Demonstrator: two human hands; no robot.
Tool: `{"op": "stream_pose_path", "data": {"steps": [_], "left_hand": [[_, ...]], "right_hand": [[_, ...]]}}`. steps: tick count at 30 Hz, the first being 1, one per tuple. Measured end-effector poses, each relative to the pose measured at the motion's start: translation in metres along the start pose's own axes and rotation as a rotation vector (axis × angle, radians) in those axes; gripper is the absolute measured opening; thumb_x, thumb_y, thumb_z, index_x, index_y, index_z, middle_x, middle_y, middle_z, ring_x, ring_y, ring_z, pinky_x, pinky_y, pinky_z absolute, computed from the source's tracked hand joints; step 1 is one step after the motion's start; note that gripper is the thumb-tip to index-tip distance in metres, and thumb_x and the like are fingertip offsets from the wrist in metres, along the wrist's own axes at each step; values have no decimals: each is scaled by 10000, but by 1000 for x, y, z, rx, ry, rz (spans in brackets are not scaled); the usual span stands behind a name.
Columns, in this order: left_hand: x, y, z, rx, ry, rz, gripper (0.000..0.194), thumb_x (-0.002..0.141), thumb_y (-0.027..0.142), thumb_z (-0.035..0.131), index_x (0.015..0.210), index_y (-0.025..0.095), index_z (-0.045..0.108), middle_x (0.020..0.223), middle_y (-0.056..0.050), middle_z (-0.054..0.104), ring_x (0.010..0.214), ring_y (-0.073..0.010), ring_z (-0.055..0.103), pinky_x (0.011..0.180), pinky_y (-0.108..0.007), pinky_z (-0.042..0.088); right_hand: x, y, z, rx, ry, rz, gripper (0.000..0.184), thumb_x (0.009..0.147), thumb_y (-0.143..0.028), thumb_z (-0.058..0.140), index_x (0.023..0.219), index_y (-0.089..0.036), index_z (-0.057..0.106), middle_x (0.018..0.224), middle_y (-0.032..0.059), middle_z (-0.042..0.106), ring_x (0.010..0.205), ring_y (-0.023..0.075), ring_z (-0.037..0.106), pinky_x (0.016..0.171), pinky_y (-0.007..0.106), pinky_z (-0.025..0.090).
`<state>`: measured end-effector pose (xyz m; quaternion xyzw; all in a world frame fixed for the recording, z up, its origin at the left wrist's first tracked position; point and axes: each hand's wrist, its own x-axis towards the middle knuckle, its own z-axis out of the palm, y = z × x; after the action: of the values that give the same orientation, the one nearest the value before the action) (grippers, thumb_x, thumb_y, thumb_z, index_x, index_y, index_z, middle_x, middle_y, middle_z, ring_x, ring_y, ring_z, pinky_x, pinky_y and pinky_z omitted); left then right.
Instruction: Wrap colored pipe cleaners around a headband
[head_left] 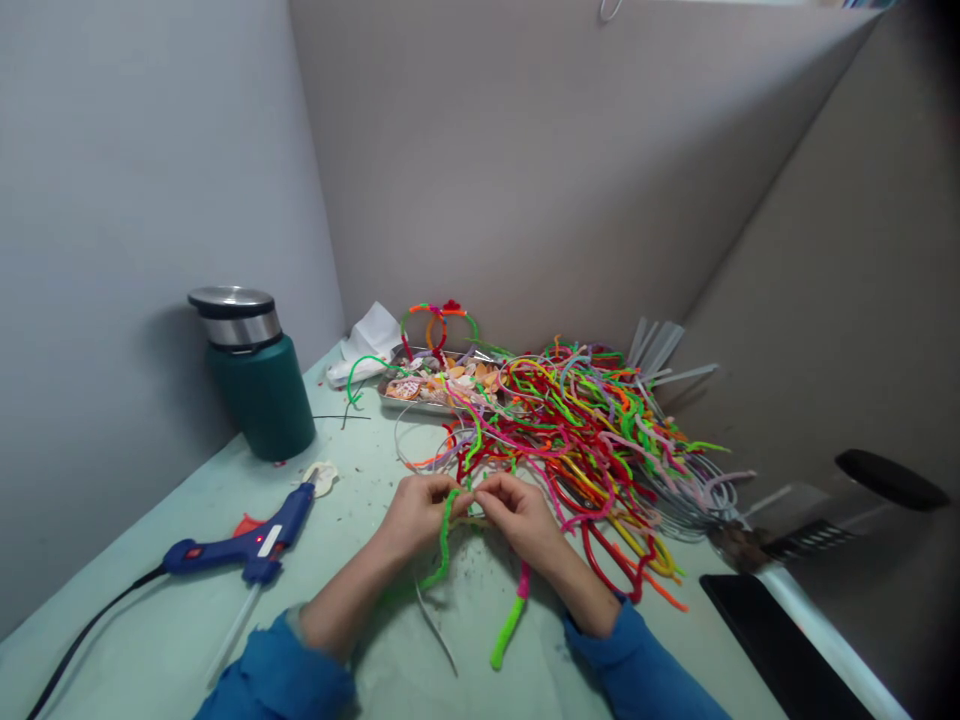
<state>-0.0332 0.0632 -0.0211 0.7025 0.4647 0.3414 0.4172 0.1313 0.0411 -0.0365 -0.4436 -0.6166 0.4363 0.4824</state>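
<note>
Two hands (421,512) were in view, plus one tabletop (330,640), one glue gun (264,541), one insulated bottle (262,395) and one metal tray (420,405); the pipe cleaners (600,425) were too many to count.

Beyond and left of the grip are a bottle (264,400) and white tissue (375,330); rightward lies a flat black slab (776,640).

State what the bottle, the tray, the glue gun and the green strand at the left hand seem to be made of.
Bottle: probably metal, matte teal coating; its silver band shines.
Tray: likely thin metal, going by its silvery, light-catching edge.
Glue gun: apparently hard plastic, smooth and blue.
Green strand: seemingly fuzzy fibre, soft-edged; any wire core is hidden.
</note>
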Motion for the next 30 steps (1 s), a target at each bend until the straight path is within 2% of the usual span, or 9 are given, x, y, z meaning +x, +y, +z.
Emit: {"op": "stream_pose_path", "data": {"steps": [6, 10, 15, 17, 19, 24, 27, 30], "left_hand": [[0, 1, -2, -302, -79, -345, 382, 598, 467, 688, 561, 89, 648, 431, -13, 505, 348, -64, 340, 364, -217, 229], [-2, 4, -3, -454, -102, -420, 324, 612, 400, 690, 523, 94, 630, 416, -17, 506, 322, -47, 312, 340, -212, 190], [-2, 10, -5, -572, -176, -532, 299, 691, 350, 606, 539, 93, 622, 362, 12, 444, 286, -39, 261, 328, -210, 184], [-2, 12, -5, -615, -193, -571, 277, 709, 326, 583, 577, 85, 626, 393, 5, 478, 287, -29, 239, 320, -204, 171], [-2, 12, -4, -636, -189, -580, 290, 728, 349, 568, 628, 84, 629, 440, -7, 525, 288, -23, 233, 312, -196, 162], [-2, 5, -1, -582, -162, -472, 544, 758, 606, 454, 648, 101, 623, 514, -39, 596, 274, -48, 307, 310, -212, 261], [0, 1, 0, -405, -84, -399, 608, 731, 666, 445, 587, 104, 627, 472, -44, 584, 304, -83, 414, 354, -221, 315], [3, -2, 1, -310, 28, -396, 629, 702, 696, 456, 573, 108, 636, 423, -36, 552, 355, -105, 461, 404, -224, 345]], "right_hand": [[-2, -1, 0, -50, -58, -22, 123, 802, -244, 548, 771, -145, 614, 618, -24, 512, 555, 100, 447, 521, 215, 342], [-2, -3, 0, -69, -69, -20, 122, 800, -241, 546, 774, -143, 614, 624, -18, 522, 564, 102, 450, 527, 217, 343], [-2, -5, 0, -48, -78, -14, 125, 801, -247, 545, 756, -144, 600, 588, -33, 483, 535, 96, 421, 508, 216, 326], [-2, -6, 1, -35, -74, -7, 124, 800, -252, 547, 766, -145, 600, 600, -28, 497, 542, 99, 433, 512, 217, 332], [-2, -5, 1, -16, -69, -1, 123, 798, -257, 549, 768, -148, 597, 601, -28, 500, 539, 99, 437, 512, 218, 334], [-1, -1, 1, -18, -55, 11, 132, 795, -274, 558, 761, -153, 595, 589, -35, 489, 530, 96, 427, 506, 217, 330], [0, 1, -1, -13, -27, 29, 140, 794, -289, 563, 742, -161, 587, 583, -37, 482, 526, 96, 422, 502, 217, 329], [2, 4, -2, 13, 2, 48, 150, 790, -309, 566, 730, -172, 575, 571, -41, 469, 512, 97, 415, 490, 218, 322]]}}
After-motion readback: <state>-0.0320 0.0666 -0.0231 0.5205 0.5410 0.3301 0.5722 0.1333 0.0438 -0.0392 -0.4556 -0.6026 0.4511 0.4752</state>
